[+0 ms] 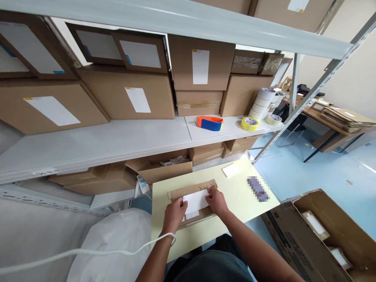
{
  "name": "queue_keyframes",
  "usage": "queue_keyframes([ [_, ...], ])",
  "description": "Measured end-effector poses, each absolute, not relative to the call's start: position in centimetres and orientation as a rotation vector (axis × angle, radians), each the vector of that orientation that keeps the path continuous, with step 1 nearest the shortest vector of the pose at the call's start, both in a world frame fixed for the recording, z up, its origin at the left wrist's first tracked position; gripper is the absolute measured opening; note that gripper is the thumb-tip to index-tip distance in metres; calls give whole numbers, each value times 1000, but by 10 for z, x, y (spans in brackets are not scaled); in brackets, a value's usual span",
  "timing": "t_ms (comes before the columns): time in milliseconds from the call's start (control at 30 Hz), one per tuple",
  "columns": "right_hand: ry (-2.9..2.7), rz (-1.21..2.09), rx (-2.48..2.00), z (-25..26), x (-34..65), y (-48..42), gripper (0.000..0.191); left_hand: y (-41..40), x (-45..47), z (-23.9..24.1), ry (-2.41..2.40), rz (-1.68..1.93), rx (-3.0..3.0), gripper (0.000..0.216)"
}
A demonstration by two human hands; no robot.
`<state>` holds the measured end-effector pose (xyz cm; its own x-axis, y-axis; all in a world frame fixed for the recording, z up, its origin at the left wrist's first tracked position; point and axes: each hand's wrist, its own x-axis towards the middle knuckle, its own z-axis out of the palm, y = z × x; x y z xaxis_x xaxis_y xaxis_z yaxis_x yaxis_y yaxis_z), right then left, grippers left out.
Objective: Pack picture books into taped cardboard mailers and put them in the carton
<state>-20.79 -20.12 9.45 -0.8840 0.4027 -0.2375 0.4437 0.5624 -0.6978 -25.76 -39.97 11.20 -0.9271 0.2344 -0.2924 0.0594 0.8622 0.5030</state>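
Observation:
On the pale yellow table [241,201], a small cardboard box [190,190] lies in front of me, and its brown edge shows beyond my fingers. A white label [196,201] stretches over it, pinched at both ends. My left hand [174,213] grips the label's left end between thumb and fingers. At its right end, my right hand [216,199] does the same, close to the box's far right corner. Below the label, lighter patches on the box are partly hidden. A white cable [152,241] crosses my left wrist.
The grey shelf [141,135] ahead bears cardboard boxes, an orange and blue tape dispenser [210,123] and tape rolls [250,123]. A white card [230,170] and a blurred purple item [258,188] lie on the table. An open carton [293,243] stands right; a white bag [114,243] left.

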Motion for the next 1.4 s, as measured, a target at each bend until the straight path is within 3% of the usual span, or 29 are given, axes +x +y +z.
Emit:
queue_keyframes([
  [367, 2857, -563, 544, 115, -206, -208, 18, -396, -253, 126, 2770, 308, 394, 22],
  [500, 2985, -473, 519, 117, -195, -205, 11, -401, -251, 124, 2811, 250, 391, 26],
  [600, 3229, -489, 181, 110, -181, -210, 12, -404, -246, 118, 3003, 276, 411, 37],
  [733, 3351, -555, -313, 89, -167, -233, 44, -402, -237, 93, 3187, 433, 943, 44],
  [833, 3279, -521, -375, 75, -164, -243, 61, -401, -234, 63, 3029, 426, 1361, 51],
  [1067, 3023, -410, -364, 84, -154, -206, 89, -412, -236, 29, 2966, 276, 1510, 70],
  [1233, 3065, -396, -297, 90, -149, -202, 92, -407, -232, 37, 2910, 277, 1505, 87],
  [1400, 3016, -427, -519, 81, -163, -212, 100, -406, -231, 41, 2718, 282, 1580, 83],
])
